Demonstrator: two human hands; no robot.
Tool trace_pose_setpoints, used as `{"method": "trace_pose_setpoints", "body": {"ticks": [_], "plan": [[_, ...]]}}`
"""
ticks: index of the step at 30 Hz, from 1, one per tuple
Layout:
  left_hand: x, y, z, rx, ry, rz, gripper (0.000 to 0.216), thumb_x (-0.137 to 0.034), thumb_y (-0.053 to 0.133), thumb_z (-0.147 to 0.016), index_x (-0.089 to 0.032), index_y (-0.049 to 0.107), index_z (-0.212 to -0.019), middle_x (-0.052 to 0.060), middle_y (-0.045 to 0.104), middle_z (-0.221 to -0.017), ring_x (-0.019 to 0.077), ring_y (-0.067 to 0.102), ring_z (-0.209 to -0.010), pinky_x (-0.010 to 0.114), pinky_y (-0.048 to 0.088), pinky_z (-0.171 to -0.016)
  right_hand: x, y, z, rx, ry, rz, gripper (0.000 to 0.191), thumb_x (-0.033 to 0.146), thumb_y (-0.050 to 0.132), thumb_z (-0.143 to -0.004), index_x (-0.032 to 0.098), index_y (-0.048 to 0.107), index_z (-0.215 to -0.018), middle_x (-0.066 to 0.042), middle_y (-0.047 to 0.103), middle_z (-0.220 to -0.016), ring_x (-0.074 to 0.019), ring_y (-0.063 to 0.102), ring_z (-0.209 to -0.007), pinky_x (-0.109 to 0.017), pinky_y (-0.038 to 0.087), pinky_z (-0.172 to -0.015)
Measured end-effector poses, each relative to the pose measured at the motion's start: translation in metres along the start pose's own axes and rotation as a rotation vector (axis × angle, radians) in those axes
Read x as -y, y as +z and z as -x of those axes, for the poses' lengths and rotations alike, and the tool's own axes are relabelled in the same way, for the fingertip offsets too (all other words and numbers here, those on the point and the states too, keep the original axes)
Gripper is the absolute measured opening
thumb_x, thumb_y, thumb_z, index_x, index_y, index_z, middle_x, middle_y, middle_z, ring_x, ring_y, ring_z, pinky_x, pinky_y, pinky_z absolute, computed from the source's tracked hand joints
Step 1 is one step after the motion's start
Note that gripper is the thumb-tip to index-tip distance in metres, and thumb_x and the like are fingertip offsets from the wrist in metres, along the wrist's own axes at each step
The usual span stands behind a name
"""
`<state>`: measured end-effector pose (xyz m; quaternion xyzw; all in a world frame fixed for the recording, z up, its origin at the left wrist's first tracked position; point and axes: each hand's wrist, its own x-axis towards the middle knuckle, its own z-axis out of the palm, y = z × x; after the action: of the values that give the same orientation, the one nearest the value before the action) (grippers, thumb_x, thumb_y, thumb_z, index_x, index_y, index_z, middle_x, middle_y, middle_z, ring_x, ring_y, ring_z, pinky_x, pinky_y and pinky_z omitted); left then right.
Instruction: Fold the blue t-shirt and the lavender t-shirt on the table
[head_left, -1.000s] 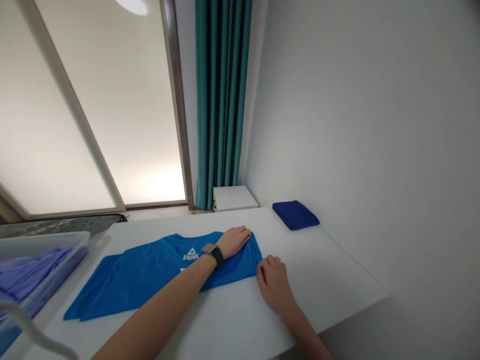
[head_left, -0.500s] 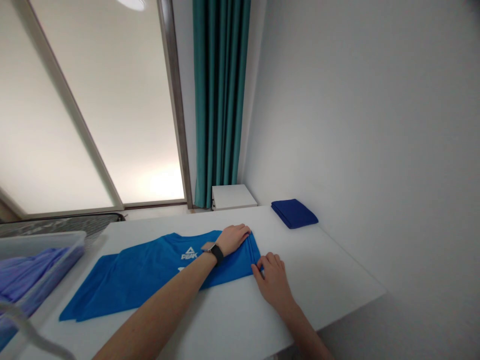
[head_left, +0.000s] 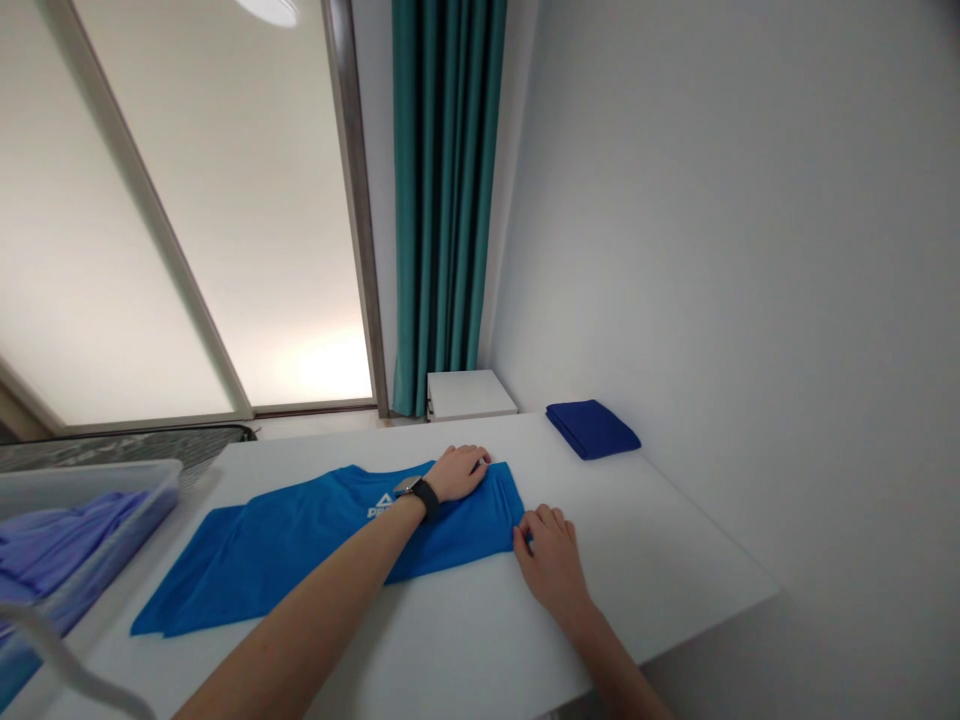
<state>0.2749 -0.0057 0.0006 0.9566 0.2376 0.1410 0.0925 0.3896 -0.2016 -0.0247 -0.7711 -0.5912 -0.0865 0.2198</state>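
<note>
A blue T-shirt (head_left: 285, 550) with a white chest logo lies folded lengthwise across the white table (head_left: 450, 640), its collar on the far edge. My left hand (head_left: 459, 472), wearing a dark-banded watch (head_left: 417, 488), rests on the shirt near its right end. Its fingers are loosely bent and parted, with blue cloth showing between them. At the shirt's right edge, my right hand (head_left: 551, 558) has thumb and forefinger closed around a bit of the cloth. My left forearm covers the middle of the shirt and part of the logo.
A dark blue folded cloth (head_left: 592, 428) lies at the table's far right, beside the wall. To the left stands a translucent bin (head_left: 161, 490) holding purple clothing (head_left: 67, 540). A blurred grey curved bar (head_left: 75, 670) crosses the lower left. Beyond the table is a white cabinet (head_left: 472, 395).
My left hand has shifted left, away from the shirt's right edge, and its fingers have loosened. My right hand stays at that edge, its fingers closer together.
</note>
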Motion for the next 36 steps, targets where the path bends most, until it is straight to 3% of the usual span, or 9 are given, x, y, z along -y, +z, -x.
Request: {"method": "trace_pose_setpoints", "body": {"ticks": [3,6,9,11,16,21,27,36], "plan": [[0.004,-0.003,0.003,0.010,0.011,0.021,0.027,-0.015,0.047,-0.086,-0.021,0.060,-0.109,0.005,0.069,-0.107,0.0223,0.061,-0.104,0.038,0.043,-0.092,0.001,-0.003,-0.008,-0.033,-0.010,-0.037,0.012,0.018,0.050,-0.090,0.021,0.059,-0.083,-0.006,0.061,-0.090,-0.0228,0.054,-0.090,-0.036,0.040,-0.079],[0.006,-0.003,0.005,0.005,0.027,0.034,0.031,-0.012,0.046,-0.083,-0.022,0.059,-0.110,0.005,0.068,-0.109,0.0219,0.061,-0.105,0.037,0.043,-0.093,0.002,-0.001,-0.016,-0.045,-0.124,-0.133,0.023,0.018,0.043,-0.092,0.019,0.060,-0.107,-0.011,0.062,-0.111,-0.0245,0.055,-0.106,-0.040,0.043,-0.091],[0.008,-0.003,0.005,-0.009,0.039,0.036,0.030,-0.013,0.043,-0.087,-0.023,0.058,-0.111,0.004,0.066,-0.111,0.0210,0.061,-0.104,0.037,0.043,-0.093,-0.001,0.008,-0.017,0.017,-0.250,-0.197,0.042,0.022,0.037,-0.096,0.016,0.047,-0.136,-0.013,0.053,-0.136,-0.0237,0.047,-0.126,-0.042,0.040,-0.105],[0.011,-0.003,0.006,-0.017,0.041,0.030,0.028,-0.014,0.043,-0.089,-0.023,0.058,-0.112,0.005,0.065,-0.111,0.0210,0.061,-0.103,0.037,0.042,-0.094,-0.005,0.015,-0.015,0.061,-0.262,-0.195,0.047,0.024,0.034,-0.098,0.016,0.040,-0.144,-0.012,0.050,-0.142,-0.0231,0.045,-0.131,-0.042,0.038,-0.108],[0.016,0.001,0.008,-0.016,0.032,0.010,0.025,-0.014,0.046,-0.090,-0.023,0.058,-0.111,0.005,0.064,-0.112,0.0222,0.060,-0.106,0.039,0.040,-0.095,-0.012,0.023,-0.009,0.094,-0.228,-0.143,0.049,0.017,0.028,-0.097,0.020,0.046,-0.143,-0.009,0.050,-0.144,-0.0224,0.045,-0.132,-0.045,0.036,-0.111],[0.018,0.002,0.010,-0.034,-0.008,0.016,0.024,-0.019,0.046,-0.092,-0.021,0.057,-0.114,0.007,0.065,-0.114,0.0234,0.059,-0.109,0.039,0.041,-0.095,-0.015,0.020,-0.011,0.130,-0.206,-0.060,0.050,0.014,0.030,-0.094,0.015,0.054,-0.137,-0.011,0.048,-0.145,-0.0241,0.044,-0.134,-0.046,0.034,-0.112],[0.023,-0.004,0.017,-0.057,-0.072,0.045,0.031,-0.020,0.033,-0.097,-0.020,0.057,-0.117,0.007,0.067,-0.114,0.0218,0.060,-0.107,0.038,0.044,-0.095,0.003,0.010,-0.023,0.195,-0.270,-0.017,0.051,0.026,0.026,-0.100,0.013,0.040,-0.146,-0.010,0.037,-0.153,-0.0215,0.030,-0.142,-0.045,0.024,-0.117],[0.034,-0.014,0.031,-0.043,-0.078,0.014,0.033,-0.014,0.043,-0.087,-0.022,0.057,-0.116,0.006,0.066,-0.115,0.0232,0.057,-0.108,0.040,0.042,-0.093,0.036,0.022,-0.042,0.246,-0.316,0.000,0.058,0.043,0.033,-0.100,0.012,0.035,-0.149,-0.013,0.033,-0.154,-0.0260,0.027,-0.144,-0.049,0.019,-0.117]]}}
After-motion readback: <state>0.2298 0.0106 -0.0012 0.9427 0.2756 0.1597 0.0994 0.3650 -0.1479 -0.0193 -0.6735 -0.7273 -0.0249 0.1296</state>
